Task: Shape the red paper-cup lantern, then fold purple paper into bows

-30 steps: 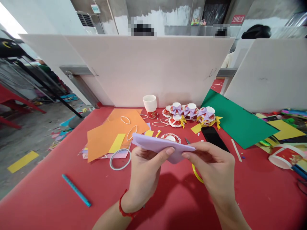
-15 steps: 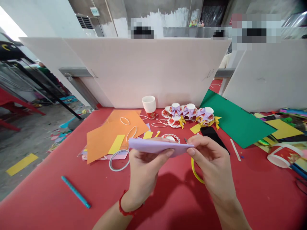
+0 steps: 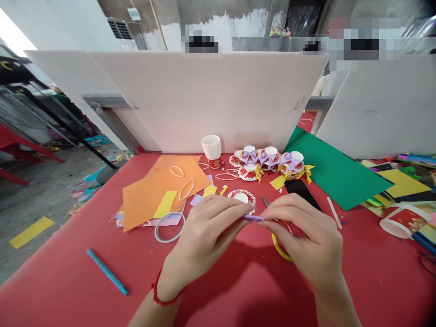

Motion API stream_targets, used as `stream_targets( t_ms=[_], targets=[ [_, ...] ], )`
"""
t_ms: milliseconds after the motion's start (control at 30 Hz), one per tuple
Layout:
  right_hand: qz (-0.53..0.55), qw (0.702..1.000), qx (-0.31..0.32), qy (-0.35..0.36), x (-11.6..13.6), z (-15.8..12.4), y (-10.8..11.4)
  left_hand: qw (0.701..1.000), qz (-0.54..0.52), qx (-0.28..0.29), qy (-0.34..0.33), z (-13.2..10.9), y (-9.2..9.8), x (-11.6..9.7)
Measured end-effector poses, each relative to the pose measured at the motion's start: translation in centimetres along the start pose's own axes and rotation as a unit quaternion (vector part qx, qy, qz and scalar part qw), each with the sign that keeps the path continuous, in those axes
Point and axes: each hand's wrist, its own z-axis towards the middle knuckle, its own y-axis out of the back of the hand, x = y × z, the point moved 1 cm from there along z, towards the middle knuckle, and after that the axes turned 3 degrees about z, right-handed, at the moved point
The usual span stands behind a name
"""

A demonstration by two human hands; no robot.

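Observation:
Both my hands hold a lilac paper sheet [image 3: 254, 218] low over the red table [image 3: 68, 281]; only its thin edge shows between them. My left hand [image 3: 207, 231], palm down with a red cord at the wrist, pinches the sheet's left part. My right hand [image 3: 306, 240] pinches its right end, fingers closed. Under my right hand lie scissors with yellow and red handles [image 3: 281, 247]. Just beyond my fingers sits a red-fringed paper-cup disc [image 3: 241, 197].
Orange sheets [image 3: 153, 193], yellow strips and white rings [image 3: 170, 227] lie left. A paper cup [image 3: 211, 147] and bowed cup hats [image 3: 269, 161] stand by the white partition. A black phone [image 3: 301, 190], green sheet [image 3: 334, 175], cut cup [image 3: 402, 220] lie right; teal pen [image 3: 107, 272] near left.
My hands have turned palm down and lowered the lilac sheet toward the table. It was held up flat and open before; now it is seen edge-on between my fingers.

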Motion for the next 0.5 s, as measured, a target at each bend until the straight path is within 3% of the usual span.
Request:
stream_targets(
  t_ms=[100, 233, 333, 500],
  targets=[
    [0.008, 0.999, -0.030, -0.020, -0.1, -0.1, -0.5, 0.993, -0.075, 0.024, 0.092, 0.3, -0.8, -0.5],
    [-0.016, 0.994, -0.089, -0.069, -0.3, -0.4, -0.6, 0.965, -0.156, -0.059, 0.201, 0.7, -1.4, -1.0],
    [-0.036, 0.990, -0.088, -0.101, -0.5, -0.5, -0.2, 0.948, -0.173, -0.117, 0.239, 0.6, -1.5, -1.1],
    [-0.021, 0.986, -0.104, -0.125, -0.7, -0.6, 0.2, 0.931, -0.199, -0.155, 0.263, 0.2, -1.5, -0.8]
  ],
)
